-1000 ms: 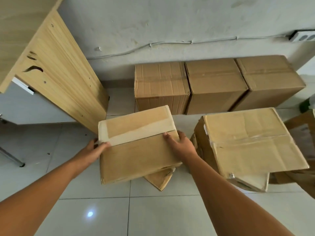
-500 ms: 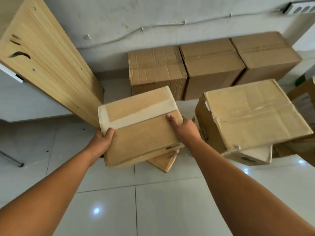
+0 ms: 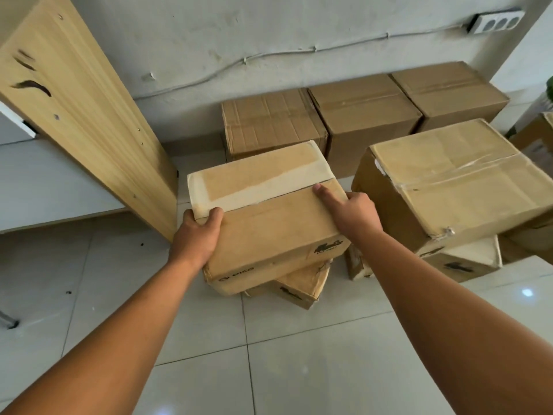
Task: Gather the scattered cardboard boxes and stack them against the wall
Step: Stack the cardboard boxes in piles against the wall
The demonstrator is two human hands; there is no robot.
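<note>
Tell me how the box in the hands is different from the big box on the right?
The held box is flatter and smaller; the big box is taller and bulkier. The held box has a wide pale tape band on top; the big box has shiny clear tape. The left hand and right hand grip the held box; nobody touches the big box. Both are brown cardboard, closed, resting over other boxes.

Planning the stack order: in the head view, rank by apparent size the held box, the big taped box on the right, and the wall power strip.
1. Big taped box
2. Held box, though nearness may flatter it
3. Power strip
</note>
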